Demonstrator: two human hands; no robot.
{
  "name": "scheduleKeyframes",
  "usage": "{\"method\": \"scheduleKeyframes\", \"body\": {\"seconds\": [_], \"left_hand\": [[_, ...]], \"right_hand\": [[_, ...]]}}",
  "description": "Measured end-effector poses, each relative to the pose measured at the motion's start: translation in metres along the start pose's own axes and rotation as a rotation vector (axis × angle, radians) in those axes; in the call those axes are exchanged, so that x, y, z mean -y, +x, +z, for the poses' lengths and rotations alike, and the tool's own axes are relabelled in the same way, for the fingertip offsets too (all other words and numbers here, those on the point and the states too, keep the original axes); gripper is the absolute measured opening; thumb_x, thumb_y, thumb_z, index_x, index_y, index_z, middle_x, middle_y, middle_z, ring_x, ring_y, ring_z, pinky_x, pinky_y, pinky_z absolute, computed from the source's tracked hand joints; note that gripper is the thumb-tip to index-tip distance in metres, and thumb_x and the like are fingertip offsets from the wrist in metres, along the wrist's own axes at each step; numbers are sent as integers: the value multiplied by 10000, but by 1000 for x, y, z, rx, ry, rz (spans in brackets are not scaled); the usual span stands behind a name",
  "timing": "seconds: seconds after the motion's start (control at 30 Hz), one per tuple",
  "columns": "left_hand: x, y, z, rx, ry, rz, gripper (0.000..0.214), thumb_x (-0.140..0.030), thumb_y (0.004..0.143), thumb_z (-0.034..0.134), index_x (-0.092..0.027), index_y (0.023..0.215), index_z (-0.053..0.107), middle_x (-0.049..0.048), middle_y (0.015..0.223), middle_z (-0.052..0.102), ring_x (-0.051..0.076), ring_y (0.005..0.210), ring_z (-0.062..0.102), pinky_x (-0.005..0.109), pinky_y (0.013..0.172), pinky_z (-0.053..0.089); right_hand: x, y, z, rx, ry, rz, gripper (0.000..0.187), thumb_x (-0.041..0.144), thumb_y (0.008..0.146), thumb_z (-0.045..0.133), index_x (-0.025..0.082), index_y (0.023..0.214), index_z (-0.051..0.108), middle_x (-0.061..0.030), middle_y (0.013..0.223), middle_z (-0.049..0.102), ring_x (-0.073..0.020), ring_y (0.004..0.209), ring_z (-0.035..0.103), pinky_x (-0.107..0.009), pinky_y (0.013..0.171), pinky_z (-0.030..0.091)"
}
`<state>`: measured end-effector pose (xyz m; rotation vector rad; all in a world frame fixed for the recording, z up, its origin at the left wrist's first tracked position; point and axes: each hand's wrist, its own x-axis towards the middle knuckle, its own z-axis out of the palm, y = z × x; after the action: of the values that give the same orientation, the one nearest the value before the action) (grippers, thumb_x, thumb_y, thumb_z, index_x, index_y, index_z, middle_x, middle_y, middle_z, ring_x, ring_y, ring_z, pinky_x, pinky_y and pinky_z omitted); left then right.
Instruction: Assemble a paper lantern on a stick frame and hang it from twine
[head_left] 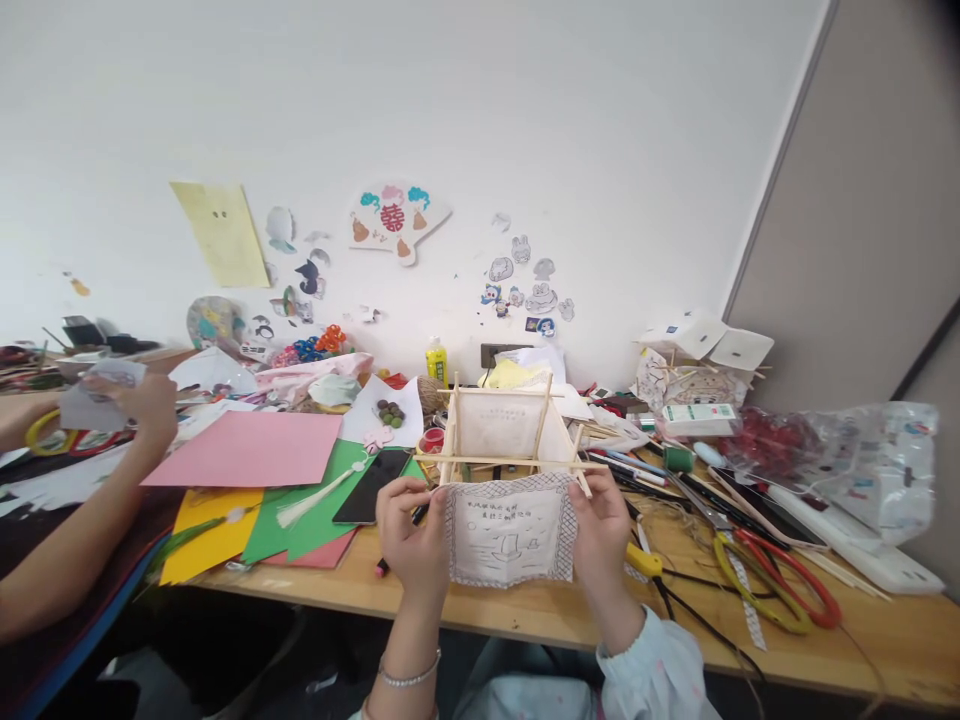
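Observation:
Between my hands is a sheet of white paper with a drawn boat, handwriting and a cross-hatched border. My left hand pinches its upper left corner, and my right hand pinches the upper right corner. The sheet's top edge lies against a frame of thin wooden sticks, tied or joined at the corners. Another written panel fills the frame's far side. Whether my fingers also grip the stick ends cannot be made out.
At left, a co-worker's hands hold cut paper and yellow-handled scissors. Coloured sheets and a black phone lie left of me. To the right are scissors, a yellow glue gun, pens and a plastic bag.

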<state>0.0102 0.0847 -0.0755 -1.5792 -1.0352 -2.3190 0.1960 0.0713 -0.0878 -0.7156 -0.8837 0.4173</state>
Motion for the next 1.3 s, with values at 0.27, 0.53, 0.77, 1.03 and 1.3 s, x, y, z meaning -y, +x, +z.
{"method": "scheduleKeyframes", "body": {"seconds": [0.27,0.53,0.77,1.03,1.3], "left_hand": [[-7,-4,10,-55,129,103,147,-145,790,657,-193,721,537,-21,730,571,117,704,557,265,674,442],[-7,-1,22,-66,197,-2,194,-248,816,646,-198,705,494,-29,703,545,110,647,534,235,612,441],[2,7,15,114,245,-57,202,-366,848,591,-197,752,539,-51,630,510,105,551,501,218,531,415],[7,19,8,259,286,59,262,-332,884,526,-197,660,515,-55,561,464,100,509,443,217,509,351],[11,14,7,201,279,212,284,-293,903,508,-202,638,465,-52,554,442,98,497,427,216,506,355]], "right_hand": [[-3,4,4,-50,-57,-59,216,317,754,690,187,696,528,-12,840,559,-169,835,540,-318,791,409],[-6,6,7,-86,-98,-132,197,305,783,658,193,710,513,1,814,533,-157,803,525,-306,757,414],[-7,9,6,-98,-130,-145,195,325,791,650,195,756,510,23,773,505,-132,732,516,-277,708,426],[-12,7,5,-74,-198,-136,195,339,797,650,189,798,526,17,759,533,-134,711,526,-269,678,431],[-11,6,4,-72,-239,-178,245,361,809,636,192,711,490,42,682,475,-121,642,460,-251,629,389]]}}
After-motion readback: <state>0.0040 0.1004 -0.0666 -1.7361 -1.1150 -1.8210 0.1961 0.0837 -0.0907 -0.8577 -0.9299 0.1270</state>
